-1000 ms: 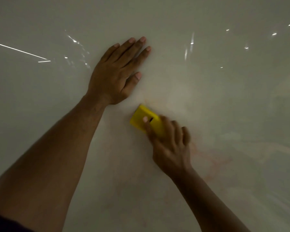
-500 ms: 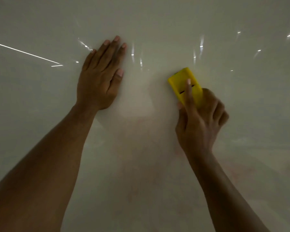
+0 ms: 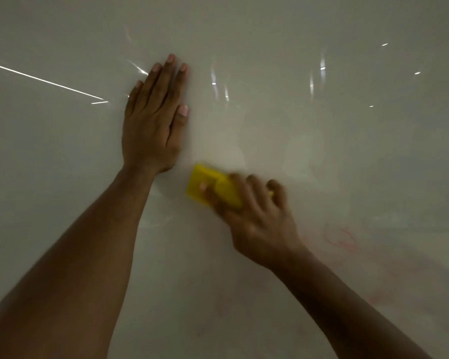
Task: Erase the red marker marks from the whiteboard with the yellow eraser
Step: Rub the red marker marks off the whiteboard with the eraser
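The left hand (image 3: 153, 125) is lying flat on the whiteboard (image 3: 270, 35), fingers straight and close together, pointing up the board, with the thumb tucked alongside. Its grip is spread flat and holding nothing.

The right hand (image 3: 254, 216) is gripping the eraser (image 3: 205, 186), which is sitting against the board just below and to the right of the left wrist. The thumb is lying across the eraser's yellow face and the other fingers are curling over its far edge, so the grip is pinching the eraser from both sides. The hand and eraser are blurring, so the exact lie of the fingers is hard to tell. The eraser's left end is sticking out past the thumb, tilted with its long side running down to the right.

Red marks (image 3: 340, 237) are showing faintly on the board to the right of the right wrist, a loose looping outline, with paler pink smears trailing lower and farther right. A hazy pale patch is spreading across the board above the eraser. Thin bright streaks of reflected light (image 3: 44, 80) are crossing the board's upper left, and small glints are dotting the upper right.
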Motion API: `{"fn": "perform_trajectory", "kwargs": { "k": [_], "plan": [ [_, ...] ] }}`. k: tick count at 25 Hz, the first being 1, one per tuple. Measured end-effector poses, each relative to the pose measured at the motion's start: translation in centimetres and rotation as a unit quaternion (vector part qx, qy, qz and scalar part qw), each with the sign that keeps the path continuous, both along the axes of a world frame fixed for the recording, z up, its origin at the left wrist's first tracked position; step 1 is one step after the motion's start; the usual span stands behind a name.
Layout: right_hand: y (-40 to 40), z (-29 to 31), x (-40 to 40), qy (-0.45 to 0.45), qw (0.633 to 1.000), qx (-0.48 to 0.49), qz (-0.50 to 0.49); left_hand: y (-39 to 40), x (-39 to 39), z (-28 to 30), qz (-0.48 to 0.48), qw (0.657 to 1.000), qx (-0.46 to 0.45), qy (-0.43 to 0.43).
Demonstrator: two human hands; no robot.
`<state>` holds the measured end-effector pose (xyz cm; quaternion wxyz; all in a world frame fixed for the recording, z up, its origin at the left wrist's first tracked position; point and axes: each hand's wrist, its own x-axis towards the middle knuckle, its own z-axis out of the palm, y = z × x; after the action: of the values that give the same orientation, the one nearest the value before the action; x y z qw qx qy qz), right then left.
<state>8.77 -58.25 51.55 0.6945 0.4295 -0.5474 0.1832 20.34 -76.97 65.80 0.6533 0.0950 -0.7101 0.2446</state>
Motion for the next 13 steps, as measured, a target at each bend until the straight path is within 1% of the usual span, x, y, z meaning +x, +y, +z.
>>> {"fn": "perform_trajectory", "kwargs": {
  "k": [1, 2, 3, 4, 5, 6, 7, 8, 9, 10, 11, 12, 13],
  "plan": [
    [0.2, -0.2, -0.2, 0.032, 0.999, 0.029, -0.004, -0.1, 0.1, -0.2, -0.004, 1.000, 0.007, 0.004],
    [0.5, 0.4, -0.7, 0.021, 1.000, 0.007, -0.009, -0.2, 0.1, -0.5, -0.006, 1.000, 0.017, 0.012],
    [0.7, 1.2, -1.1, -0.029, 0.998, -0.054, -0.011, -0.3, 0.2, -0.9, -0.007, 0.999, 0.029, 0.022],
    [0.6, 1.8, -1.1, -0.088, 0.989, -0.122, 0.001, -0.4, 0.2, -1.4, -0.006, 0.999, 0.040, 0.032],
    [0.1, 1.9, -0.8, -0.124, 0.980, -0.155, 0.014, -0.6, 0.2, -2.0, -0.006, 0.998, 0.049, 0.040],
    [-0.5, 1.2, -0.3, -0.118, 0.984, -0.132, 0.017, -0.6, 0.2, -2.5, -0.007, 0.997, 0.057, 0.046],
    [-1.3, -0.1, 0.6, -0.067, 0.996, -0.061, 0.019, -0.7, 0.3, -3.1, -0.008, 0.997, 0.065, 0.049],
    [-1.5, -1.2, 1.4, -0.010, 1.000, 0.020, 0.022, -0.8, 0.5, -3.6, -0.007, 0.996, 0.073, 0.051],
    [-1.3, -1.6, 1.3, 0.028, 0.997, 0.071, 0.020, -1.0, 0.6, -3.9, -0.007, 0.996, 0.077, 0.053],
    [-0.8, -1.1, 0.9, 0.026, 0.996, 0.078, 0.018, -1.2, 0.7, -4.3, -0.009, 0.995, 0.078, 0.054],
    [-0.5, -0.2, 0.3, -0.020, 0.999, 0.039, 0.017, -1.4, 0.7, -4.6, -0.011, 0.995, 0.079, 0.055],
    [-0.3, 0.5, 0.0, -0.085, 0.996, -0.028, 0.024, -1.5, 0.7, -4.8, -0.012, 0.995, 0.081, 0.057],
    [-0.4, 0.8, 0.2, -0.129, 0.988, -0.075, 0.038, -1.5, 0.8, -5.1, -0.010, 0.995, 0.084, 0.060]
  ]
}}
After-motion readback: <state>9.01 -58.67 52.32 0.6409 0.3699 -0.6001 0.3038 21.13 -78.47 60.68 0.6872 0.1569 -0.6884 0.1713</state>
